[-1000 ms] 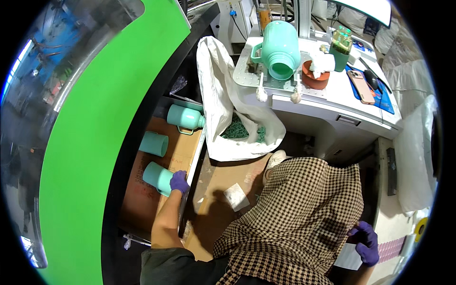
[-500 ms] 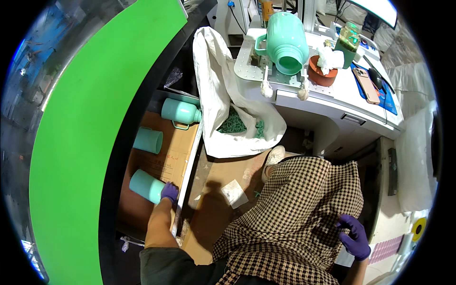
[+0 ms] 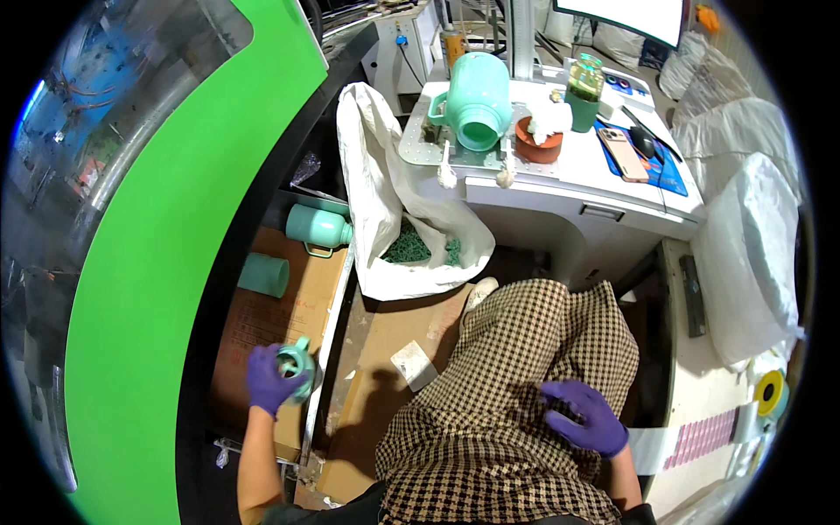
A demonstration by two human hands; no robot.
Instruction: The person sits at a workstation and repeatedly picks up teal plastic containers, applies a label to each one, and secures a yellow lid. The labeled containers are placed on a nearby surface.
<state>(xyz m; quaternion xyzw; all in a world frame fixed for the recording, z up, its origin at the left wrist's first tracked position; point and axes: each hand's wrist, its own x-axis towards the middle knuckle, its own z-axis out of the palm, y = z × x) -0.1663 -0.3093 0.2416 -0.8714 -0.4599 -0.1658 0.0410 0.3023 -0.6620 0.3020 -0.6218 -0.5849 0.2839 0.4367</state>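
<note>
- White table point(image 3: 582, 164): supports a perforated plate point(image 3: 418, 146), red bowl point(image 3: 537, 150), green jar point(image 3: 582, 109) and blue mouse pad point(image 3: 672, 178).
- Mouse pad: carries a phone point(image 3: 623, 156) and black mouse point(image 3: 642, 141).
- Cardboard-lined tray point(image 3: 249, 337): holds a green jug point(image 3: 317, 227) and green cup point(image 3: 264, 275), both sideways. Contact with the nearer jug point(image 3: 303, 359) is unclear.
- Cardboard-covered floor point(image 3: 354, 446): bears white paper point(image 3: 413, 366) and a white sack point(image 3: 407, 282).

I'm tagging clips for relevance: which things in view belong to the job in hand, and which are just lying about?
Likely the job:
jug in left hand
handled vessel and teal cylinder in cardboard-lined bin
bench jug

Seemingly lying about:
phone
mouse
greenish bottle
tape roll
</note>
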